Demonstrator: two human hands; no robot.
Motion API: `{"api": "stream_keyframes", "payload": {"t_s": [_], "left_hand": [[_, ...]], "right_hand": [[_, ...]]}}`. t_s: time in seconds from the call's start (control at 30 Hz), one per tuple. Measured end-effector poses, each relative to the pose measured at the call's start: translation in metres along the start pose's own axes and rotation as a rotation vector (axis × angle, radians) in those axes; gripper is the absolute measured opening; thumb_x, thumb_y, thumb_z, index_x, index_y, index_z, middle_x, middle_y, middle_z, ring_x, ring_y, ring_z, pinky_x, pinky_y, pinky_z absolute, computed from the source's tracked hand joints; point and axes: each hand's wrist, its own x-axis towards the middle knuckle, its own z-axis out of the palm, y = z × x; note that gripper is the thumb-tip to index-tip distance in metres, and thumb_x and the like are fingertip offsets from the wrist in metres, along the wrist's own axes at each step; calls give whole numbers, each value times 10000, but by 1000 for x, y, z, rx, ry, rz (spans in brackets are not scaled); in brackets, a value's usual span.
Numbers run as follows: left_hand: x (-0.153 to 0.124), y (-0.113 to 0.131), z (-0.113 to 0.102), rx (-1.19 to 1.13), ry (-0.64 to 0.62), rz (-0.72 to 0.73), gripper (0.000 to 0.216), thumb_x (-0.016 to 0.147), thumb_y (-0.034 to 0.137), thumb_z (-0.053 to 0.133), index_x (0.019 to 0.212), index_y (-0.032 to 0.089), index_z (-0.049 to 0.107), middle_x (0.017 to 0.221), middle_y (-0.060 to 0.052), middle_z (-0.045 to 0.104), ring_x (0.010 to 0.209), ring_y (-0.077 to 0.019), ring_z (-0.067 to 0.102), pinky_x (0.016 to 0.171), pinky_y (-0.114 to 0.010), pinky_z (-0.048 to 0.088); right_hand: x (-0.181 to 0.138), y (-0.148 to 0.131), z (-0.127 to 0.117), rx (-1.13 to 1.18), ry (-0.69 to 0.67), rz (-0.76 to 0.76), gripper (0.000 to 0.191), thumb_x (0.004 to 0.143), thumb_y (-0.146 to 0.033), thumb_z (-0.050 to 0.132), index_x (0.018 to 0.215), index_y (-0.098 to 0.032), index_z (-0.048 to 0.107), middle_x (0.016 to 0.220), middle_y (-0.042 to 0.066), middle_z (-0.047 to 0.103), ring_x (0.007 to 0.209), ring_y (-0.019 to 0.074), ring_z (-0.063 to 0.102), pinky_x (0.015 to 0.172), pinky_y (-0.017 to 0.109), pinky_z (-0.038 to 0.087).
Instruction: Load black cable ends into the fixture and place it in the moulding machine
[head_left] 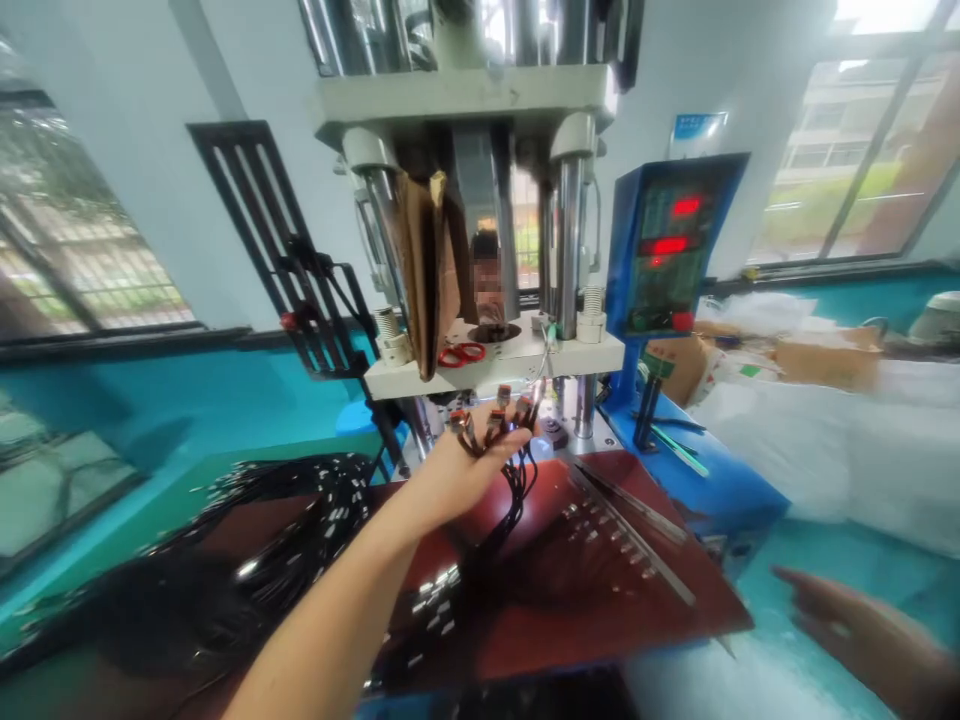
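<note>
My left hand [480, 465] reaches forward to the front of a press [491, 355]. Its fingers are closed around several black cables [516, 490], whose metal plug ends with orange-red tips stick up above the thumb. The cables hang down below the hand towards the red-brown work board [525, 630]. At the lower right, away from the board, my right hand [862, 630] is blurred by motion. One finger stretches out to the left, and no object shows in that hand.
Bundles of black cables [300, 530] lie at the left. Loose metal plugs [600, 525] and long metal strips [637, 545] rest on the board's right side. Red-handled scissors [461, 354] sit on the press plate. A blue control box [664, 245] stands right, near white sacks [787, 440].
</note>
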Motion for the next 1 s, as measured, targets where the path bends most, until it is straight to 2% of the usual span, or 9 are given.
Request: {"api": "stream_keyframes", "payload": {"t_s": [0.1, 0.23, 0.33, 0.47, 0.57, 0.73, 0.83, 0.9, 1.0], "left_hand": [[-4, 7, -6, 19, 73, -35, 195, 846, 282, 430, 889, 165, 580, 882, -48, 610, 836, -169, 554, 798, -295, 419], [-10, 3, -3, 48, 214, -46, 179, 846, 268, 425, 868, 171, 575, 871, -48, 612, 853, -173, 553, 827, -299, 409], [-16, -3, 1, 69, 269, -52, 177, 846, 269, 427, 858, 177, 578, 876, -50, 610, 845, -172, 557, 819, -294, 412], [-24, -9, -2, 36, 344, -77, 158, 843, 255, 430, 859, 180, 568, 862, -41, 613, 856, -167, 562, 811, -277, 417], [-24, -13, -8, -7, 383, -89, 141, 826, 240, 450, 834, 174, 575, 850, -35, 613, 856, -163, 557, 807, -271, 415], [-11, -34, -20, -387, 400, -279, 186, 784, 329, 504, 815, 161, 577, 629, 11, 510, 478, -84, 436, 417, -194, 344], [-2, -53, -27, -602, 482, -375, 220, 712, 354, 584, 795, 150, 577, 588, 24, 472, 425, -63, 384, 350, -176, 260], [0, -61, -34, -663, 493, -380, 224, 680, 352, 614, 758, 147, 572, 587, 23, 482, 421, -57, 387, 347, -172, 257], [-2, -67, -48, -689, 498, -346, 243, 672, 364, 624, 756, 145, 562, 642, -2, 548, 438, -63, 429, 348, -169, 271]], "right_hand": [[23, -98, 39, -4, -204, -305, 186, 766, -355, 573, 909, -303, 680, 865, 27, 703, 704, 233, 663, 570, 312, 551], [43, -229, 99, 108, -145, -703, 173, 854, -200, 476, 940, -213, 627, 859, 43, 675, 763, 174, 637, 668, 272, 530], [57, -274, 140, 149, -29, -789, 163, 841, -131, 444, 910, -154, 590, 827, 81, 660, 772, 197, 627, 673, 311, 528], [71, -283, 167, 89, 57, -867, 189, 794, -69, 404, 867, -142, 562, 819, 104, 649, 789, 222, 627, 678, 338, 517], [78, -284, 166, -12, -42, -860, 196, 761, -83, 405, 864, -118, 568, 767, 104, 648, 693, 221, 624, 595, 317, 486], [95, -279, 164, -42, -605, -504, 111, 743, -181, 462, 653, -184, 526, 430, -57, 462, 404, 121, 483, 416, 214, 319], [99, -262, 177, 118, -864, -346, 132, 754, -180, 420, 665, -177, 519, 428, -71, 446, 365, 101, 479, 398, 192, 322], [97, -245, 186, 196, -892, -288, 155, 770, -184, 396, 732, -165, 546, 453, -65, 465, 365, 101, 482, 397, 193, 338], [89, -221, 190, 182, -748, -281, 222, 807, -211, 369, 863, -155, 577, 484, -48, 489, 385, 114, 477, 415, 220, 369]]}}
